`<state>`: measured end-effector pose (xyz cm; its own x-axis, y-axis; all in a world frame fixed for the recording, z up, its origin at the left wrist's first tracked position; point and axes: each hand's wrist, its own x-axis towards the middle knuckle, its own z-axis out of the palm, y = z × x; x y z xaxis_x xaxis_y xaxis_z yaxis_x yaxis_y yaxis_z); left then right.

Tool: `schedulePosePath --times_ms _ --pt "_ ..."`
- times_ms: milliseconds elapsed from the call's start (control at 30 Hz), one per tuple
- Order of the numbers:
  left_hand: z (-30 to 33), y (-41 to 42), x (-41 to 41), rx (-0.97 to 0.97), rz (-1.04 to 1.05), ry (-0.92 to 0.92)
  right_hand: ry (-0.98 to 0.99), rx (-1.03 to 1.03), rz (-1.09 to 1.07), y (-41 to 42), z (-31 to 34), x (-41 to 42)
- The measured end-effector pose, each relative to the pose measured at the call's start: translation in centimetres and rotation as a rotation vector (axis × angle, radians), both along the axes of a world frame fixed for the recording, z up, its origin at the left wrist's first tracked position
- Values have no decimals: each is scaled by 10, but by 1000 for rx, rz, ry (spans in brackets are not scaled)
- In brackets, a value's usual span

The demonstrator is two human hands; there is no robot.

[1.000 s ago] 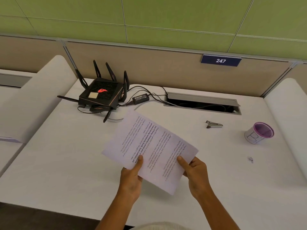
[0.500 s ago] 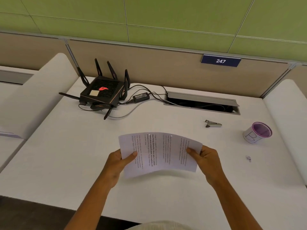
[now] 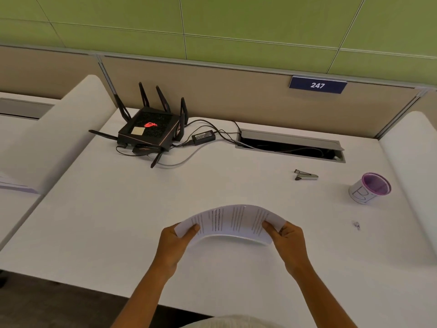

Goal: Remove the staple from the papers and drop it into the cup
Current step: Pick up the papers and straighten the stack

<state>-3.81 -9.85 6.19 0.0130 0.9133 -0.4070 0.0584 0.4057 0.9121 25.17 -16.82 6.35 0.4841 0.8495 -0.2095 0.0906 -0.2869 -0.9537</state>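
I hold the printed papers (image 3: 231, 222) just above the white desk, bowed upward like an arch. My left hand (image 3: 173, 245) pinches their left edge and my right hand (image 3: 289, 242) pinches their right edge. The staple itself is too small to make out. A metal staple remover (image 3: 306, 175) lies on the desk to the far right of the papers. The white cup (image 3: 369, 188) with a purple inside stands further right, near the desk's right side.
A black router (image 3: 149, 131) with antennas and its power brick (image 3: 203, 136) and cables sit at the back left. An open cable tray (image 3: 290, 146) is set into the desk at the back. A small dark scrap (image 3: 356, 225) lies right of my hands.
The papers turned from a tilted, raised position to level and came down toward the desk, now bent into an arch. Both hands moved apart to the two side edges.
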Motion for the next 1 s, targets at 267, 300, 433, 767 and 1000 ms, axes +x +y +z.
schedulePosePath --times_ms 267,300,433,767,1000 --pt "-4 -11 -4 -49 15 -7 12 -42 2 -1 -2 -3" --pt "-6 -12 -4 -56 13 -7 8 -44 0 0 -1 -3" --pt "-5 -13 -7 -88 18 -43 -53 -5 69 8 14 3" --pt "-16 -22 -37 96 -13 64 -366 -33 381 46 59 28" --pt "-17 -15 -1 303 -202 249 -667 -173 673 63 65 18"
